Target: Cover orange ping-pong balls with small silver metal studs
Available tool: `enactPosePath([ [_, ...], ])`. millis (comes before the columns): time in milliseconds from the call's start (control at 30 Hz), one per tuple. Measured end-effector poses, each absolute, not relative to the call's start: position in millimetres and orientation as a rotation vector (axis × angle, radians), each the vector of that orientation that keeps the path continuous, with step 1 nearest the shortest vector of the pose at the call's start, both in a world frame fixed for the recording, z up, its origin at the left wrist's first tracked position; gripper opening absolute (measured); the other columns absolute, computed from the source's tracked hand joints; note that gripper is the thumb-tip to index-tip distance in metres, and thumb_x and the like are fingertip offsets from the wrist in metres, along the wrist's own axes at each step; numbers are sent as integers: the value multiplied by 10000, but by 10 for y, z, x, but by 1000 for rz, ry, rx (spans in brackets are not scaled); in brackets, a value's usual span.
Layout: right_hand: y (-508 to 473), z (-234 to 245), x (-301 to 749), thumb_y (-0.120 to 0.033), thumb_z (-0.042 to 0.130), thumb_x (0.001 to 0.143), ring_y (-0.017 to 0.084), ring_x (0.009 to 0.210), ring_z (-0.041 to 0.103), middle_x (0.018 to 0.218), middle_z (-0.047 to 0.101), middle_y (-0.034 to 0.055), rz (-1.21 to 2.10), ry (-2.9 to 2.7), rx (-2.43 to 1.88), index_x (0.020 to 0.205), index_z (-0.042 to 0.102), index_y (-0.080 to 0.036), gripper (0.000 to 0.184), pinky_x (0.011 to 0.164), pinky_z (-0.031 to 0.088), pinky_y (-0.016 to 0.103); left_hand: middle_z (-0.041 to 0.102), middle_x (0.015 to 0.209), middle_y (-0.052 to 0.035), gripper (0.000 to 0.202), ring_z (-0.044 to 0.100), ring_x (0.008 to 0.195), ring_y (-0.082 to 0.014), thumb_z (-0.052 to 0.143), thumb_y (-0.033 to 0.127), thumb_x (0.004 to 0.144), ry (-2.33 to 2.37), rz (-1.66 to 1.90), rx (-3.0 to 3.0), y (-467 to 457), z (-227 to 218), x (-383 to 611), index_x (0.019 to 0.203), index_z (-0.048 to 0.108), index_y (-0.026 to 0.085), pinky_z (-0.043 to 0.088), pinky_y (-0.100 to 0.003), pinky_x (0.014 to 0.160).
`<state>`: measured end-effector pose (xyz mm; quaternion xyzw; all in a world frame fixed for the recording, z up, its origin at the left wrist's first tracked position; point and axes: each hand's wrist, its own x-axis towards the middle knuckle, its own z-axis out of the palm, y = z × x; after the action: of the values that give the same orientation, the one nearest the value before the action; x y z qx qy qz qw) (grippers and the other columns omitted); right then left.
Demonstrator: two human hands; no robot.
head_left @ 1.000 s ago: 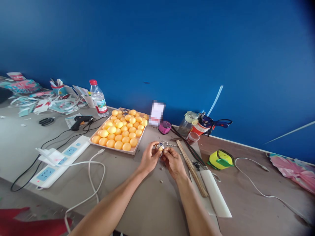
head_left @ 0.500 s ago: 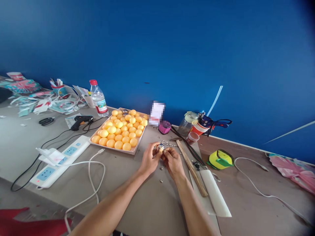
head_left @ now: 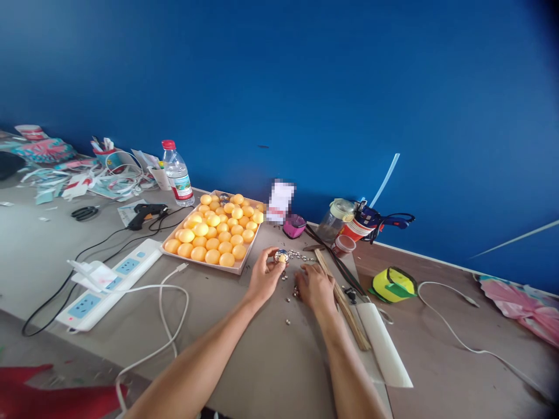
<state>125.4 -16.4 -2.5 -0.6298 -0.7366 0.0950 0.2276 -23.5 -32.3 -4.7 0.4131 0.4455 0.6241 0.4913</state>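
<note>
Right hand (head_left: 317, 288) has come off the ball (head_left: 282, 256) since the earlier frame and dropped toward the bench (head_left: 262, 364); left hand (head_left: 265, 272) has barely shifted. Ball is silver with an orange patch facing the person, held just above the bench between left thumb and fingers, gripped. Right fingers are bent and low at the bench, beads (head_left: 296, 291) right by the thumb side; can't tell if they are closed on any. More beads (head_left: 301, 256) lie in a loose cluster beyond the hands, and two single ones sit nearer the person. Sticks (head_left: 349, 317) run just right of the right hand, white sheet (head_left: 384, 346) beside them. Left of the hands: tray (head_left: 237, 270) full of orange balls (head_left: 212, 256), plus one silver ball (head_left: 224, 198) near its far edge. Behind the beads: purple box (head_left: 294, 226), jar (head_left: 332, 221), small tub (head_left: 344, 245), red cup (head_left: 354, 230) with tools in it. Farther right: yellow-green pouch (head_left: 393, 284), thin cable (head_left: 449, 337), pink fabric (head_left: 519, 305). Farther left: power strip (head_left: 144, 254) with white charger (head_left: 96, 274) plugged in, white cord (head_left: 187, 299) looping between strip and left arm, glue gun (head_left: 143, 216), bottle (head_left: 179, 181) upright behind the tray, scraps (head_left: 78, 185) piled at far left. Blue wall (head_left: 279, 87) behind everything.
</note>
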Motion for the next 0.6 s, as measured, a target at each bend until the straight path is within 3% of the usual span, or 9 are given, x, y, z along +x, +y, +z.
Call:
enactPosePath([
  [100,-196,-47,1190,-243,550,782,265,934,565,968,636,102,233,-2136,-1822,955,642,-201,200,822,313,406,558,1142,-97,370,668,827,-165,620,308,769,1081,1501,1010,-329,-49,-236,1089,481,186,522,-282,748],
  [233,-177,-62,1157,-195,520,799,213,890,577,872,650,56,238,-2139,-1847,813,634,-196,116,820,295,362,581,1107,-86,381,668,834,-163,628,315,765,1088,1490,1014,-332,-59,-232,1093,483,188,516,-264,750],
  [367,-130,-93,1168,-175,480,811,194,834,588,817,660,59,226,-2110,-1811,757,623,-175,152,830,295,352,569,1121,-85,386,667,825,-158,633,314,759,1083,1487,1020,-328,-74,-227,1092,484,190,518,-264,744],
  [600,-74,-124,1170,-200,453,772,200,779,581,786,650,76,479,-1783,-1466,742,620,-170,172,733,405,307,587,1074,-76,374,661,831,-164,617,310,771,1112,1485,1045,-340,-58,-230,1099,484,186,515,-271,746],
])
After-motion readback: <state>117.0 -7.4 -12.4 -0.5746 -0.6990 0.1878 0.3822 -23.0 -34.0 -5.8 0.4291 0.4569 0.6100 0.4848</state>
